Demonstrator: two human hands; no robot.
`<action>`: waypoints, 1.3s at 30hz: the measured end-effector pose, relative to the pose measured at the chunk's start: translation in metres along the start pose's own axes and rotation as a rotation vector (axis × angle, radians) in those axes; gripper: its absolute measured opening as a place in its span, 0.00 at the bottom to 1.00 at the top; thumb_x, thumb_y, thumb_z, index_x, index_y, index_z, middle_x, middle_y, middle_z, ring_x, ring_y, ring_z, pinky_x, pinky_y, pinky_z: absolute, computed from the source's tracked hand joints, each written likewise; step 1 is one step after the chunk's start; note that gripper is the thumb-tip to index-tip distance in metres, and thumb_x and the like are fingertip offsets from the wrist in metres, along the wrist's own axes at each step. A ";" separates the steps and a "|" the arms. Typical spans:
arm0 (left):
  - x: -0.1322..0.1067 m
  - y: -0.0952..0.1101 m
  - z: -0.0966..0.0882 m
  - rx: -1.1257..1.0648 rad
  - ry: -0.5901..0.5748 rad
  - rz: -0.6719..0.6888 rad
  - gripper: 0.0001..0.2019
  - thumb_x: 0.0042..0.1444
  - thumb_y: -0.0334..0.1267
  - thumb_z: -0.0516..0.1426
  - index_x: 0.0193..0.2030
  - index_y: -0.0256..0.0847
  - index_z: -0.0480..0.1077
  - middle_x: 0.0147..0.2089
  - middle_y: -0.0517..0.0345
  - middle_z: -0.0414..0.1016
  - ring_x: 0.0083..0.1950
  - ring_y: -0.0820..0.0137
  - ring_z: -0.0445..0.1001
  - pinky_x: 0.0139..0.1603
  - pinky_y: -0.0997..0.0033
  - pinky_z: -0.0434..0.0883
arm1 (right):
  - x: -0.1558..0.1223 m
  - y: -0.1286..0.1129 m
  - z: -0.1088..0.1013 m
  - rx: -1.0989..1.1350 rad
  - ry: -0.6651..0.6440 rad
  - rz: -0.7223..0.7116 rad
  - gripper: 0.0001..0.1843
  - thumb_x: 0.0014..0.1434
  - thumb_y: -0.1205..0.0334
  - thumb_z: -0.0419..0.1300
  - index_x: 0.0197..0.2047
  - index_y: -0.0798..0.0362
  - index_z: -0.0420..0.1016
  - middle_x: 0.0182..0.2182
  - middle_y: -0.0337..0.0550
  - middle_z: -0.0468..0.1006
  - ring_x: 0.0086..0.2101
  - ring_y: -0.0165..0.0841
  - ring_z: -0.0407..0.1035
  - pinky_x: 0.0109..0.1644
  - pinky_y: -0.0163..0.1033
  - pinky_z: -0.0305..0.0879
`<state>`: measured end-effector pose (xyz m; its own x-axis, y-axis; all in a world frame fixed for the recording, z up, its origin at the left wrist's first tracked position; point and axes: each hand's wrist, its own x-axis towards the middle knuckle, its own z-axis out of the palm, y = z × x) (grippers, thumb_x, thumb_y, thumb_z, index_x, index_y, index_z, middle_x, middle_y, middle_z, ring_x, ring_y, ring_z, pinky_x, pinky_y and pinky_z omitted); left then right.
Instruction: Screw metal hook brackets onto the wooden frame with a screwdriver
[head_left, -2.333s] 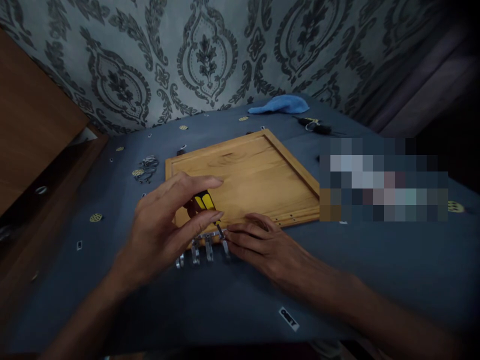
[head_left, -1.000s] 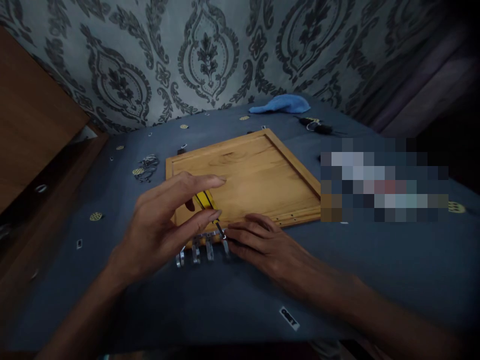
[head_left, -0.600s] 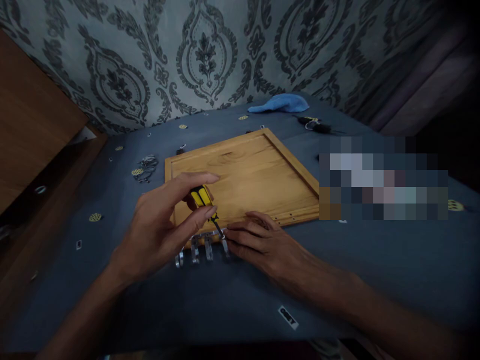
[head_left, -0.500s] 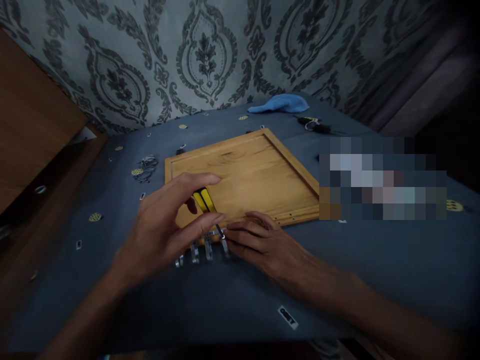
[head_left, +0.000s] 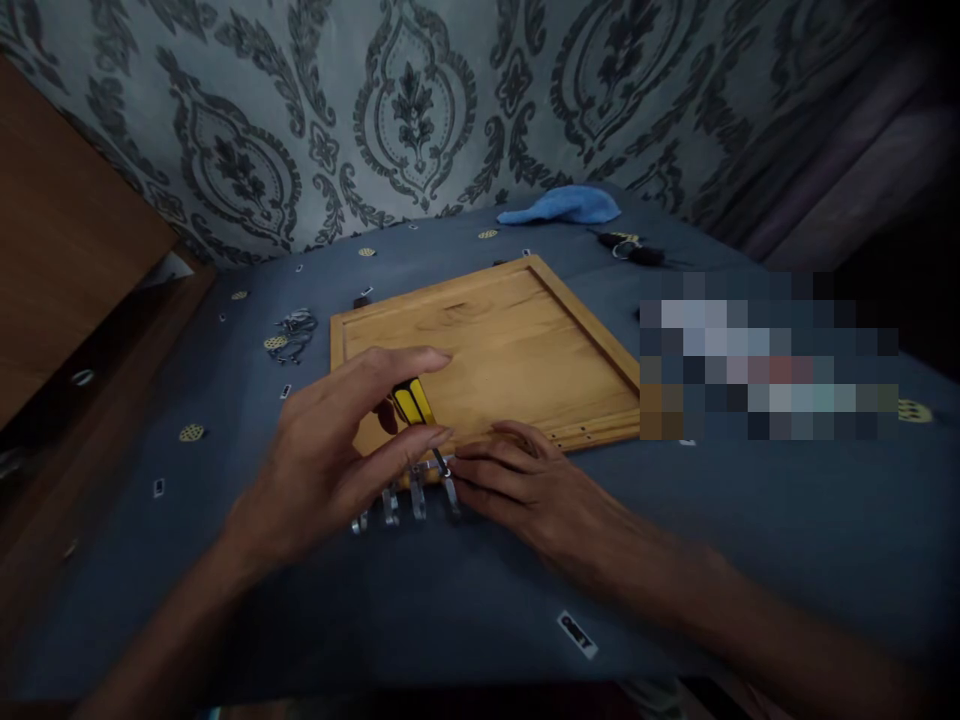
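Note:
My left hand (head_left: 330,450) is closed around a screwdriver (head_left: 413,402) with a yellow and black handle. The shaft slants down to a metal hook rack (head_left: 418,490) at the near edge of a framed wooden board (head_left: 487,350). Several silver hooks hang over that edge. The fingers of my right hand (head_left: 536,485) rest together beside the screwdriver tip, against the rack and the board's edge; what lies under them is hidden. Small dark holes show in the board's edge to the right of this hand.
A blue cloth (head_left: 566,205) lies at the back of the blue-covered surface (head_left: 465,620). Tangled earphones (head_left: 295,333) lie left of the board, and a black corded item (head_left: 634,248) sits back right. Wooden furniture (head_left: 67,220) stands at left; a blurred patch hides things at right.
The screwdriver handle has turned slightly in my left hand, and its fingertips have shifted a little. My right hand stays in place. The view has drifted very slightly.

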<state>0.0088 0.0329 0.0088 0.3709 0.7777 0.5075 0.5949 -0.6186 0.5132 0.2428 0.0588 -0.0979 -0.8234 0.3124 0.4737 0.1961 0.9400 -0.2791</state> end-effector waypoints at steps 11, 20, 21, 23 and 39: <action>0.004 0.004 -0.002 0.000 -0.048 0.026 0.20 0.65 0.33 0.60 0.63 0.47 0.69 0.49 0.53 0.79 0.48 0.66 0.79 0.50 0.66 0.76 | 0.003 -0.002 -0.003 -0.001 -0.018 0.013 0.19 0.67 0.73 0.54 0.59 0.53 0.72 0.53 0.46 0.82 0.57 0.39 0.69 0.69 0.54 0.53; 0.003 0.003 0.001 0.006 -0.050 0.027 0.20 0.66 0.31 0.59 0.63 0.47 0.68 0.53 0.53 0.79 0.51 0.65 0.79 0.53 0.66 0.76 | 0.003 -0.001 -0.002 0.009 -0.006 -0.006 0.19 0.66 0.74 0.55 0.58 0.55 0.73 0.51 0.47 0.82 0.57 0.40 0.69 0.67 0.53 0.56; 0.003 0.003 0.001 0.008 -0.048 0.020 0.20 0.66 0.31 0.59 0.63 0.47 0.68 0.53 0.53 0.79 0.51 0.65 0.79 0.53 0.66 0.76 | 0.003 -0.001 -0.002 0.007 -0.004 -0.011 0.19 0.66 0.74 0.55 0.58 0.55 0.73 0.51 0.47 0.82 0.57 0.40 0.69 0.67 0.53 0.57; 0.003 0.003 0.001 0.015 -0.036 0.006 0.20 0.66 0.31 0.60 0.63 0.46 0.69 0.53 0.52 0.79 0.52 0.65 0.79 0.53 0.66 0.76 | 0.003 0.000 -0.001 -0.005 -0.009 -0.012 0.19 0.65 0.74 0.56 0.58 0.54 0.74 0.52 0.47 0.82 0.57 0.40 0.69 0.67 0.53 0.57; 0.006 0.003 0.000 0.086 -0.021 0.055 0.18 0.65 0.33 0.61 0.61 0.45 0.71 0.41 0.56 0.74 0.42 0.68 0.74 0.45 0.69 0.73 | 0.002 -0.002 -0.001 -0.023 0.001 -0.004 0.20 0.66 0.74 0.55 0.59 0.56 0.72 0.53 0.47 0.81 0.58 0.40 0.68 0.68 0.55 0.53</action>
<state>0.0130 0.0353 0.0133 0.4191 0.7458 0.5178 0.6322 -0.6491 0.4231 0.2419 0.0577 -0.0954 -0.8236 0.3090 0.4756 0.2049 0.9441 -0.2584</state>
